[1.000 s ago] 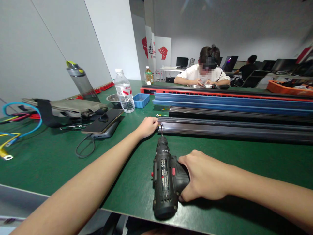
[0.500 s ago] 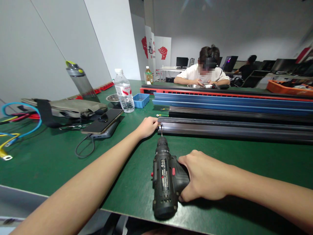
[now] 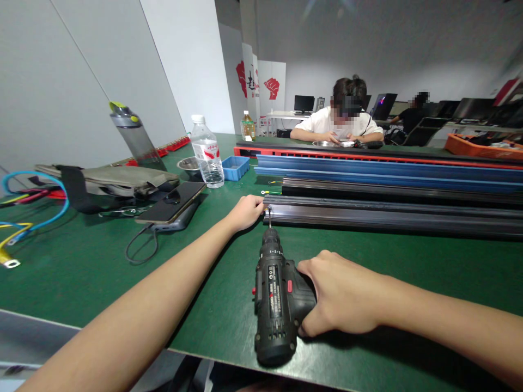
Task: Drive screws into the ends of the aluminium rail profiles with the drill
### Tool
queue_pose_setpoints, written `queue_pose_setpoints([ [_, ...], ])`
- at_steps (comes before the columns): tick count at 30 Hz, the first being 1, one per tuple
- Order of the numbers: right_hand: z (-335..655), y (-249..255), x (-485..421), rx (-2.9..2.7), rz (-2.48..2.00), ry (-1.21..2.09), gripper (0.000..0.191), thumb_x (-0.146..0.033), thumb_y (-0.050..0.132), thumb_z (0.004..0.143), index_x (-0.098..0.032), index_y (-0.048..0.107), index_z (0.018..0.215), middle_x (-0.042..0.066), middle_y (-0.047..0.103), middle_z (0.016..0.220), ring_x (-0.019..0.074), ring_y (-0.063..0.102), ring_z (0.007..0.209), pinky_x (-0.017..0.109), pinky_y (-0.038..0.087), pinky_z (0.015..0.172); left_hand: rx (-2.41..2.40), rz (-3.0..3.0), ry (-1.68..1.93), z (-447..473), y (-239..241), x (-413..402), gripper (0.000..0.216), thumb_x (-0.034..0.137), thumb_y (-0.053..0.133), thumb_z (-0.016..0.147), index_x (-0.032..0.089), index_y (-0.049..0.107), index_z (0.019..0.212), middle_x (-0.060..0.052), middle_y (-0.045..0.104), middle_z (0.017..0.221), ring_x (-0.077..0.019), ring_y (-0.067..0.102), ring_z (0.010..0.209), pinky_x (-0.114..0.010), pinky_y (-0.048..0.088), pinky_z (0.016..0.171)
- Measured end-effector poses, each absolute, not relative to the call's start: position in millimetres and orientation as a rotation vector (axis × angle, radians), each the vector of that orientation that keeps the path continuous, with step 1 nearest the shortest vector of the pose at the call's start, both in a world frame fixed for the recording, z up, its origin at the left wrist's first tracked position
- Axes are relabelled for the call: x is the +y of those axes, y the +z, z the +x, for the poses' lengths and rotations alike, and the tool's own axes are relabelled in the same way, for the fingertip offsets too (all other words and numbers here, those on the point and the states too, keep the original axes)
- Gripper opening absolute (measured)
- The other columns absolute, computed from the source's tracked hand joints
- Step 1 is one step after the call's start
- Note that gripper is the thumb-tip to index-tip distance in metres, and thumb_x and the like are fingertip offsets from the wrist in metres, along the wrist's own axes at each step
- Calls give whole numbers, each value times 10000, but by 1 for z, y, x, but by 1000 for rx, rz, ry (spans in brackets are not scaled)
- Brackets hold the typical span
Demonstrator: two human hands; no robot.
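Observation:
My right hand [image 3: 347, 294] is wrapped round the handle of a black cordless drill [image 3: 276, 305], which lies on its side and points away from me. The drill's thin bit [image 3: 270, 219] meets the left end of a long dark metal profile [image 3: 368, 219], at a small screw-like spot. At that same end my left hand [image 3: 246, 212] is closed, thumb and fingers pinching the profile's edge; the fingertips are partly hidden. A green-yellow wire with a ring terminal [image 3: 269, 192] lies just behind, by a second dark profile [image 3: 347, 188].
Behind lie a blue profile [image 3: 347, 169] and a red-black rail [image 3: 286, 151]. A water bottle [image 3: 207, 155], a blue tray [image 3: 236, 169], a phone [image 3: 175, 201] with a cable, a bag [image 3: 118, 179] and thick cables [image 3: 36, 223] are at left. Another person [image 3: 343, 122] sits opposite.

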State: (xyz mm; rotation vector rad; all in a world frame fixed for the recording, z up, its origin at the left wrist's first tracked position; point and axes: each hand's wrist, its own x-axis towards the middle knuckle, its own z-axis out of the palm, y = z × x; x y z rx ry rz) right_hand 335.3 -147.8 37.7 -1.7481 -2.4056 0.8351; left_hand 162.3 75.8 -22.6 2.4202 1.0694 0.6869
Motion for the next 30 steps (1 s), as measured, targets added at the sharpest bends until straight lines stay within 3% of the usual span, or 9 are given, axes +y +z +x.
queue_pose_setpoints([
  [30,335,37,-148,-2408,-1751,834,332,-463,745,580,-198,619,734,-37,573,579,104,437,467,237,332,431,1062,2428,679,162,-23,76,311,308,427,834,173,479,559,10,487,563,-130,412,579,-237,291,580],
])
